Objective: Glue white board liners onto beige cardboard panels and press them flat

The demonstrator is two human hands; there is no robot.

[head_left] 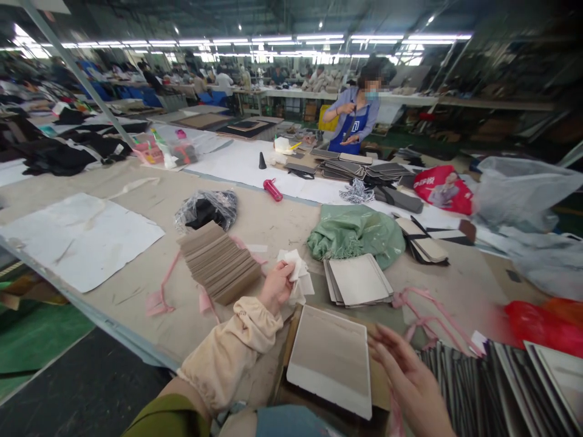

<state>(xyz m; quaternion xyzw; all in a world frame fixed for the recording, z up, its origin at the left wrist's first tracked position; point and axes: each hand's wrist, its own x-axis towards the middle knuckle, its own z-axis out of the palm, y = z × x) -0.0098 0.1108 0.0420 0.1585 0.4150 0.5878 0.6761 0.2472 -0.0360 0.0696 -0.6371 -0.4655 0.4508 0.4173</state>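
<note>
My left hand [276,285], in a cream sleeve cover, is closed on a small bunch of white paper slips [297,273] lying on the table. My right hand [405,376] rests with fingers stretched out against the right edge of a flat grey-and-white panel [330,358] that lies on a brown board in front of me. A slanting stack of tan cardboard pieces [218,262] sits just left of my left hand. A small stack of pale panels [357,280] lies just beyond the panel.
A green cloth bundle [355,233], pink straps [423,315], dark panels fanned out [492,388] at the right, a red bag [542,325] and a red roller [273,190] lie about. Another worker in a blue apron [354,121] stands at the far side.
</note>
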